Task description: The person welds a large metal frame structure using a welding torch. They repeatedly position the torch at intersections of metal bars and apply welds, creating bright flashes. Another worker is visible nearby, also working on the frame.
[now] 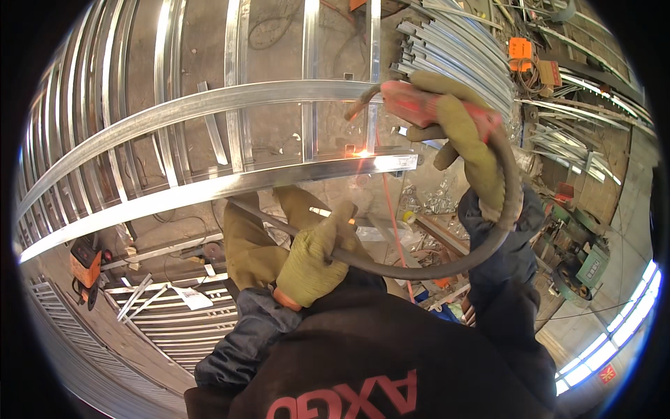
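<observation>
My right hand (464,140), in an olive work glove, grips the red handle of a welding torch (401,101). Its copper-coloured nozzle points down to the left, over a metal frame. The torch's thick black cable (481,255) loops down toward my lap. My gloved left hand (314,258) is closed around that cable near my thighs. A thin white stick with an orange end (321,211) shows by its fingers. A bright glowing spot (362,153) sits where a crosspiece (372,126) meets the near metal rail (300,172). The far rail (272,91) runs beyond it.
Stacked metal channels (447,49) lie at the far right. An orange box (519,54) stands beyond them, and an orange-and-black machine (85,262) stands at left. Green machinery (586,265) is at right. A thin red line (391,209) crosses the cluttered floor near my legs.
</observation>
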{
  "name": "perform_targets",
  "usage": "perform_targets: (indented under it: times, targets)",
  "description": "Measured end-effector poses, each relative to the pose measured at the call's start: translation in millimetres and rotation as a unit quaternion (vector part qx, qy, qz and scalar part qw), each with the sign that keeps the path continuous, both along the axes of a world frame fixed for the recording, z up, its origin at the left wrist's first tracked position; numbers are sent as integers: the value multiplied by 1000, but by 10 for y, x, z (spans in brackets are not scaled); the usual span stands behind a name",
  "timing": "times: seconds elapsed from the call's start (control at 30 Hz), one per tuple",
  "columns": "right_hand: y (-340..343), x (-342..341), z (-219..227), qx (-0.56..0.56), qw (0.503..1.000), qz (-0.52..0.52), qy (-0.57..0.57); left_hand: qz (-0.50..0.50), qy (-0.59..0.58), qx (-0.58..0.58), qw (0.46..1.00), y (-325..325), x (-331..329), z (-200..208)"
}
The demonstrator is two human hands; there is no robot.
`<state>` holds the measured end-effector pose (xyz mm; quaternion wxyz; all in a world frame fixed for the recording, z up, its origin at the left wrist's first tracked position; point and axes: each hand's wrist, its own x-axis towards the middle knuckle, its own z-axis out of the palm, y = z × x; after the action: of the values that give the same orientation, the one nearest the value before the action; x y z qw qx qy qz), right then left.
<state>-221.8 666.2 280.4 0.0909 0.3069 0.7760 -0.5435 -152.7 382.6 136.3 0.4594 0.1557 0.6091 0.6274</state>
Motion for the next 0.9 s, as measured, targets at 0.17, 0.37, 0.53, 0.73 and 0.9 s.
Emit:
perform_targets:
  times: [0.17, 0.37, 0.53, 0.73, 0.9]
  targets:
    - [71, 646, -199, -26, 972, -128, 195, -59, 26, -34, 997, -16, -64, 163]
    - [-60, 1216, -399, -66, 889, -318, 324, -124, 252, -72, 957, -70, -97, 224]
    - [-74, 1714, -652, -103, 874, -369, 300, -72, 174, -158, 969, -336, -147, 450]
    - [-99, 2057, -715, -125, 856, -385, 320, 183, 118, -240, 946, -909, -190, 226]
    - [-139, 2105, -676, -111, 870, -358, 319, 347, 32, -296, 889, -2058, 73, -794]
